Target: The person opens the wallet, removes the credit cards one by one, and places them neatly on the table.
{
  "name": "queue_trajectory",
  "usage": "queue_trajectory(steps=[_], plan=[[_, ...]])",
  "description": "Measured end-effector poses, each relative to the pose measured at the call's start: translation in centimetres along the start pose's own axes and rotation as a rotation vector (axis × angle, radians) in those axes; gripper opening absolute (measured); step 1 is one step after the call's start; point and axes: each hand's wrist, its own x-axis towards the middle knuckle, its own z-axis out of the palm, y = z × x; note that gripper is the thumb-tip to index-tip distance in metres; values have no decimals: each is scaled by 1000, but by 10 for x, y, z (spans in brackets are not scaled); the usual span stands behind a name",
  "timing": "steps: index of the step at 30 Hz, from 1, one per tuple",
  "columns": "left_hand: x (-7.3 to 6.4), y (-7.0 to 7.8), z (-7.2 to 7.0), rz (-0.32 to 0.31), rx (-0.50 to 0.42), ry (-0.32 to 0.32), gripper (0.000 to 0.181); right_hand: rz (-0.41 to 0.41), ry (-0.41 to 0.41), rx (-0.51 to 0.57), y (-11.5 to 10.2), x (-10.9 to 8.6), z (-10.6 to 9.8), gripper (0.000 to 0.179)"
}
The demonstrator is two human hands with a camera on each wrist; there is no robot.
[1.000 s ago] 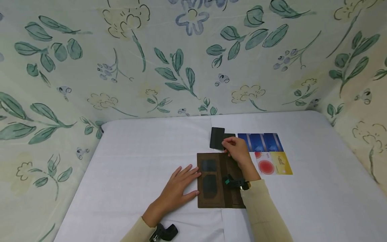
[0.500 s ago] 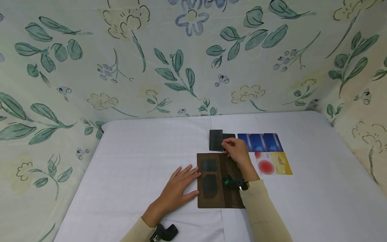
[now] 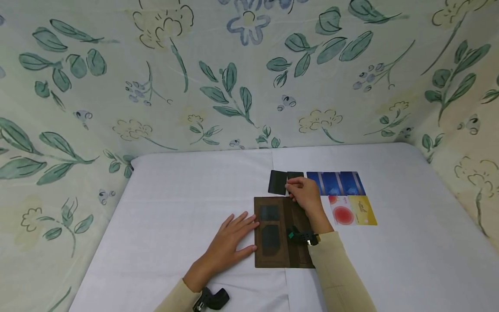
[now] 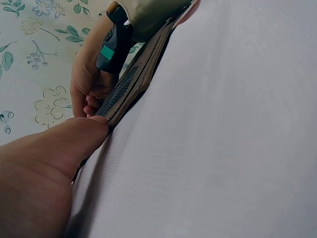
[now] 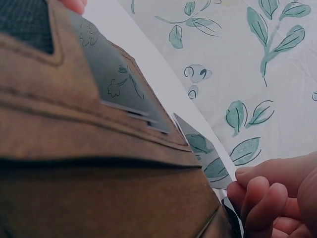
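Observation:
A brown wallet (image 3: 283,234) lies opened out on the white cloth, with dark windows in its left half. My left hand (image 3: 230,240) rests with spread fingers along its left edge; in the left wrist view the thumb (image 4: 81,134) touches that edge. Beyond the wallet's top edge, my right hand (image 3: 306,195) pinches a glossy black card (image 3: 277,182) by its right side. The card slants slightly and reflects the floral backdrop in the right wrist view. A second black card (image 3: 295,174) lies just right of it, partly hidden by the hand.
Several blue cards (image 3: 331,183) lie in a row right of the black cards. Below them are a white card with a red circle (image 3: 343,213) and a yellow card (image 3: 363,210). A floral cloth (image 3: 249,86) hangs behind the table (image 3: 175,195).
The black card has moved slightly toward me and to the left, and its angle has shifted. My right hand has barely moved; my left hand stays on the wallet's edge.

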Motion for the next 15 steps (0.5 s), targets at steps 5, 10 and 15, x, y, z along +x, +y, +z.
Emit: queue_trajectory(steps=[5,10,15], plan=[[0,0,0,7,8,8,60,-8,3,-11,-1,0,0,22],[1,0,0,10,16,7,60,-17,6,-18,-1,0,0,22],[1,1,-2,5,10,-5,60,-21,3,-24,-1,0,0,21]])
